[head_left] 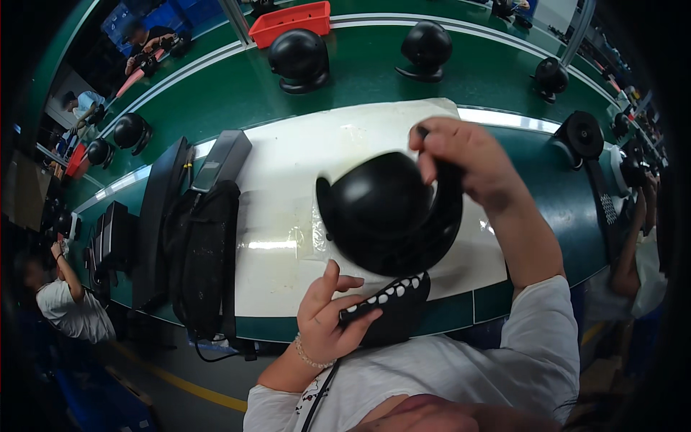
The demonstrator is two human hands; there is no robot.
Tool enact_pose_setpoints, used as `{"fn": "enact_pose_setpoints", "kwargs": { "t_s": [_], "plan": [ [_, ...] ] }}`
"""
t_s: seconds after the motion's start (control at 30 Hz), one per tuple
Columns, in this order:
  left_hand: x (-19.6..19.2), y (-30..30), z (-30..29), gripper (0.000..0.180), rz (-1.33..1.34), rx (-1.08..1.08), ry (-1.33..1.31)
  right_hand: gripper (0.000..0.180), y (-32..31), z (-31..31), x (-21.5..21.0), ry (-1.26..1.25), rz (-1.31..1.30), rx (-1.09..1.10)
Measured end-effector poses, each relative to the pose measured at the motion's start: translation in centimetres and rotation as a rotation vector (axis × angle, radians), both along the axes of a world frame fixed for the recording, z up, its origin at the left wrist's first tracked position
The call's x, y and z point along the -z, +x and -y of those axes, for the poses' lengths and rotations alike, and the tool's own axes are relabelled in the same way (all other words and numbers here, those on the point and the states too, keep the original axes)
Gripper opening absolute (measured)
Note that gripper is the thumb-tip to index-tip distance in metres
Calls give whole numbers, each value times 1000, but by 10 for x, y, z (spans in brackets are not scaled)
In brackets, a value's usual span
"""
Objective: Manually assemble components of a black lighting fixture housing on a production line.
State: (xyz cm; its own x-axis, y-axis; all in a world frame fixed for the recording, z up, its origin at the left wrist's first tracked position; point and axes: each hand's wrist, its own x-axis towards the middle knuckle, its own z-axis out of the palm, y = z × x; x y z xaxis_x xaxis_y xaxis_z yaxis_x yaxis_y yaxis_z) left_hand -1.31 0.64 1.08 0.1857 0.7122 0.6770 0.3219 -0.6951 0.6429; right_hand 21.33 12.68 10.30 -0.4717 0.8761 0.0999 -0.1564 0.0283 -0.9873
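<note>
A glossy black rounded shell (378, 198) with a wide curved rim, helmet-like in shape, is in front of me over the white mat (277, 216). At the shell's upper right, my right hand (468, 158) is closed in a pinch on a small dark piece (422, 133); whether that piece belongs to the shell I cannot tell. My left hand (327, 320) grips a black strip with white oval pads (389, 295), just below the shell's near rim. Its thumb and fingers close round the strip's left end.
Left of the mat lie a black fabric bag (205, 259), a grey box (223, 158) and long black cases (158, 223). Similar black shells (299, 61) stand on the green line beyond, near a red bin (291, 21). Other people work at both sides.
</note>
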Motion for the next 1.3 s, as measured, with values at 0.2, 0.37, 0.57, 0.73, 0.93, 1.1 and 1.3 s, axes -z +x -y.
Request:
{"fn": "enact_pose_setpoints", "kwargs": {
  "t_s": [0.2,0.37,0.57,0.73,0.93,1.1,1.3],
  "plan": [
    [-4,-4,3,28,-25,16,-26,17,6,-88,35,601,136,410],
    [-6,-3,2,31,-77,63,-36,14,28,-155,89,1278,834,709],
    [-7,-5,2,31,-102,63,-76,14,52,-184,106,1224,1262,440],
    [-6,-3,1,30,-143,40,-115,29,73,-206,110,865,1272,486],
    [-5,0,1,28,-131,35,-153,34,117,-216,135,622,1414,996],
    [-8,0,-1,27,-67,71,-165,19,135,-196,107,713,1558,1199],
    [-9,3,-1,28,21,127,-249,30,132,-117,25,607,1178,1197]
  ]
}}
